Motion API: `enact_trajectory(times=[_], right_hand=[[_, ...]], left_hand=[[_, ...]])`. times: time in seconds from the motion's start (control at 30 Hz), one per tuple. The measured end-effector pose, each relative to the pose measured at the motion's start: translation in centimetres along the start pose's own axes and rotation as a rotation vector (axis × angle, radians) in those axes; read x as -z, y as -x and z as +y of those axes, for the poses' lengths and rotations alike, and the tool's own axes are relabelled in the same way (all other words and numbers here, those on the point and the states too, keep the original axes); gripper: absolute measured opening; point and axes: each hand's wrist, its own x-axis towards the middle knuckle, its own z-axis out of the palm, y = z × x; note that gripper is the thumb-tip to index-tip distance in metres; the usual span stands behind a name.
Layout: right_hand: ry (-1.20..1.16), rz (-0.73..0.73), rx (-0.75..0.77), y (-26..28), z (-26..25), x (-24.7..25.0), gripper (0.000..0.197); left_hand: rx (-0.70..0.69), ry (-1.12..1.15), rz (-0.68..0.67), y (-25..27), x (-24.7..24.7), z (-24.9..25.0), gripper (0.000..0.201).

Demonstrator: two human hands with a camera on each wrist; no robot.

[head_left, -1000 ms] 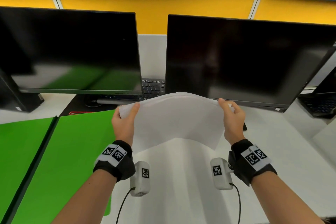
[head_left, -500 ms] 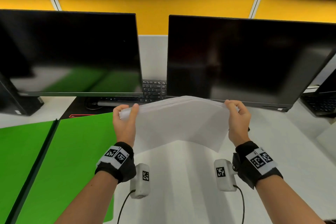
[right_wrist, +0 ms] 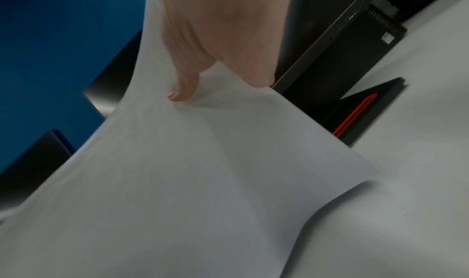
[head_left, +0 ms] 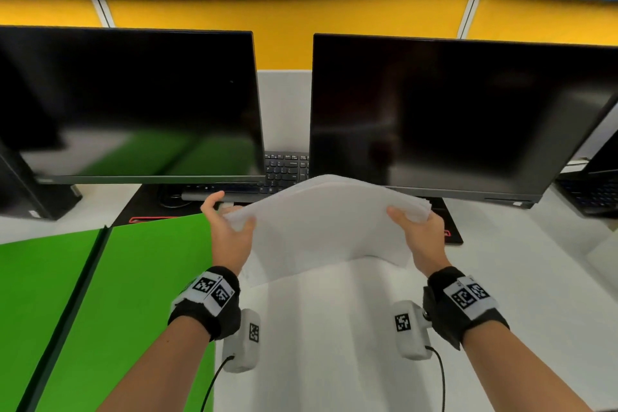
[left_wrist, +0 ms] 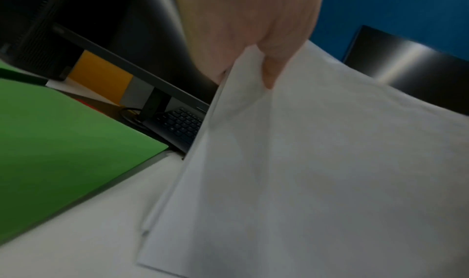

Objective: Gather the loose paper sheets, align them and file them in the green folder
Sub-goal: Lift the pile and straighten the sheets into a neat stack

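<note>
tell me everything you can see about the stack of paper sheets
The stack of paper sheets is plain white, thin and blank on the side shown. It is held above the white desk, bowed upward in the middle. The left hand pinches its left edge, the right hand its right edge, where the sheet edges fan slightly. Its near edge hangs toward the desk.

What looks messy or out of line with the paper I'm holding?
The white paper stack bows upward between the left hand and right hand, and its sheet edges are fanned and staggered at the right hand, so it is not squared up.
</note>
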Motion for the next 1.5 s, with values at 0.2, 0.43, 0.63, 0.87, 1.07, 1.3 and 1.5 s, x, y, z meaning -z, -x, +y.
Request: enact_trajectory(times=[0.2, 0.43, 0.63, 0.87, 1.07, 1.3, 1.5], right_hand=[[-0.095, 0.059, 0.132, -0.7, -2.8, -0.9, 0.017], [-0.062, 0.033, -0.047, -0.2, 0.9, -1.1, 0.031], [-0.052, 0.038, -0.050, -0.7, 0.9, -1.5, 0.028], [-0.021, -0.004, -0.073, -0.6, 1.8, -0.4, 0.035], [-0.006, 0.006, -0.034, -1.1, 1.3, -0.5, 0.031], [0.059, -0.108, -0.101, -1.2, 2.4, 0.8, 0.030], [0.040, -0.048, -0.060, -1.8, 1.3, 0.3, 0.036]], left_hand=[[-0.071, 0.312, 0.154, -1.9, 0.6, 3.4, 0.035], [0.132, 0.257, -0.012, -0.3, 0.8, 0.7, 0.025], [0.178, 0.247, -0.011, -0.8, -0.1, 0.8, 0.019], [0.215, 0.224, -0.092, -1.2, 0.4, -0.6, 0.032], [0.199, 0.211, -0.101, -1.5, 0.4, -0.2, 0.018], [0.217, 0.197, -0.178, -1.2, 1.0, -2.1, 0.024], [0.214, 0.209, -0.114, -2.2, 0.4, -1.0, 0.021]])
